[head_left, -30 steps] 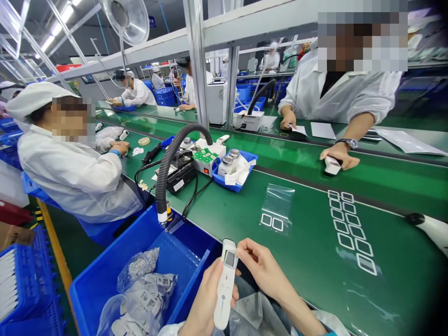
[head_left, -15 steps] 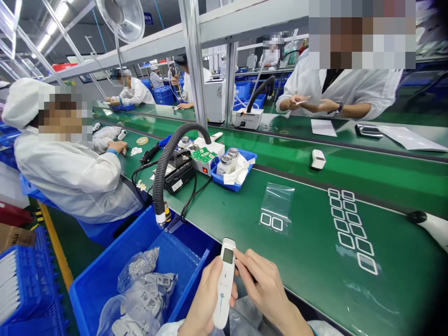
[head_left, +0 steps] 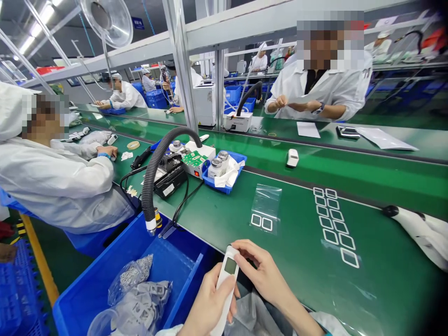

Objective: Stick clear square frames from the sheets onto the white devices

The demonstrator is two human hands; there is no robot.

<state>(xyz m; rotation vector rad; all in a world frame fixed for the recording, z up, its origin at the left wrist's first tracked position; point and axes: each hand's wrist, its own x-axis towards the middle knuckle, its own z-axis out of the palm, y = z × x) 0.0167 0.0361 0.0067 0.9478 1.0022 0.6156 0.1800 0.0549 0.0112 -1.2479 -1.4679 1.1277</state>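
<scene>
A white handheld thermometer (head_left: 230,267) with a small grey screen is in front of me, its head pointing away, tilted. My left hand (head_left: 208,298) wraps round its body, thumb lying across the front below the screen. With thumb and fingers my right hand (head_left: 262,275) grips the head end beside the screen. The thermometer's lower end reaches the bottom of the picture. Past my hands, a clear film (head_left: 268,198) carrying two white square frames lies on the green bench (head_left: 224,217). Several more such frames (head_left: 349,257) lie in two columns to the right.
A blue bin (head_left: 182,254) with bagged white parts sits at my left, under a black flexible hose (head_left: 149,186). A blue tray (head_left: 226,188) holds metal-capped bottles. Another white device (head_left: 292,158) lies on the green belt. Co-workers (head_left: 315,88) sit opposite and at left.
My left thumb has moved onto the thermometer's front. My right fingers have come up round its head end. The camera view has shifted slightly to the right.
</scene>
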